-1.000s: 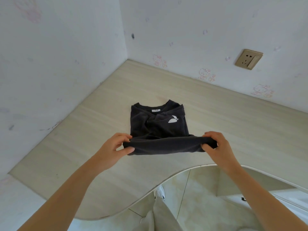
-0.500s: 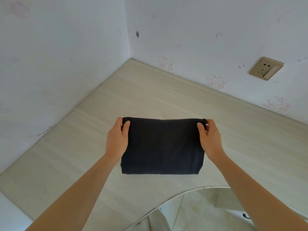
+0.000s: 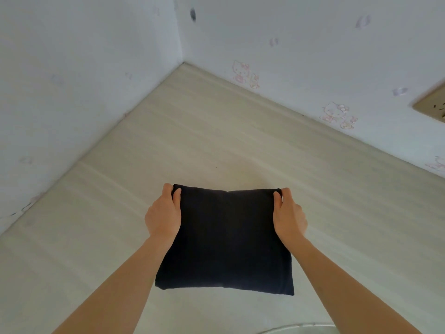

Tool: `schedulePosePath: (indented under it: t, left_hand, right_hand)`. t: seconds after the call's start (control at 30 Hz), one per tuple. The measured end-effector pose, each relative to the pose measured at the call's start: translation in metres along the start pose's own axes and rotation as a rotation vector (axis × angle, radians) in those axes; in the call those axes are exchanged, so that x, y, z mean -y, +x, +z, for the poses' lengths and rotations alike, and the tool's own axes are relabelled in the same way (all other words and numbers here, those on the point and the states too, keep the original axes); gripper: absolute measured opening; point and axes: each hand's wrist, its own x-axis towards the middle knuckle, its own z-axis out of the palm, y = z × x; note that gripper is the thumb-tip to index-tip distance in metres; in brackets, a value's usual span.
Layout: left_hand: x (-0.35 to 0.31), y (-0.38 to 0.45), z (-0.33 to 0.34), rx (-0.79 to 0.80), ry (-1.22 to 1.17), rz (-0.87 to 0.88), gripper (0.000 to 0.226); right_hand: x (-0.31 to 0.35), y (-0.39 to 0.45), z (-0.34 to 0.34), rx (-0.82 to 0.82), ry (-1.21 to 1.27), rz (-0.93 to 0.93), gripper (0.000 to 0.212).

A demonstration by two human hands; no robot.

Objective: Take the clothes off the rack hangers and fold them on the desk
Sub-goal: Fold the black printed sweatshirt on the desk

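Note:
A black garment [image 3: 226, 242], folded into a compact rectangle, lies flat on the pale wooden desk [image 3: 216, 131]. My left hand [image 3: 163, 213] grips its far left corner, thumb on top of the cloth. My right hand [image 3: 287, 214] holds the far right corner the same way. Both forearms run along the garment's two sides. No rack or hangers are in view.
The desk fills a corner between two white walls with faint cartoon-cat stickers [image 3: 243, 73]. A beige wall socket [image 3: 433, 104] sits at the right edge. The desk's curved front edge [image 3: 296, 327] shows at the bottom.
The lower half of the garment was lifted and folded over the top half, hiding the collar and white logo. My hands now rest at the far corners, and the view has moved closer.

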Motion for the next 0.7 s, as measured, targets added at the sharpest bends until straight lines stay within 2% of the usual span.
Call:
schedulePosePath:
  t: [0.27,0.43,0.6,0.7]
  left_hand:
    - [0.005,0.001,0.004,0.075,-0.076,-0.155,0.030]
    - [0.020,-0.026,-0.006,0.165,-0.089,-0.199,0.037]
    - [0.013,-0.053,-0.011,0.232,-0.229,-0.245,0.037]
    - [0.005,-0.056,-0.015,0.347,-0.399,-0.319,0.038]
  right_hand:
    - [-0.005,0.003,-0.002,0.065,0.082,0.073,0.028]
    - [-0.022,-0.020,-0.006,0.166,0.090,0.092,0.040]
    - [-0.019,-0.044,-0.004,0.261,0.231,0.174,0.049]
    - [-0.011,-0.049,-0.006,0.304,0.359,0.197,0.048]
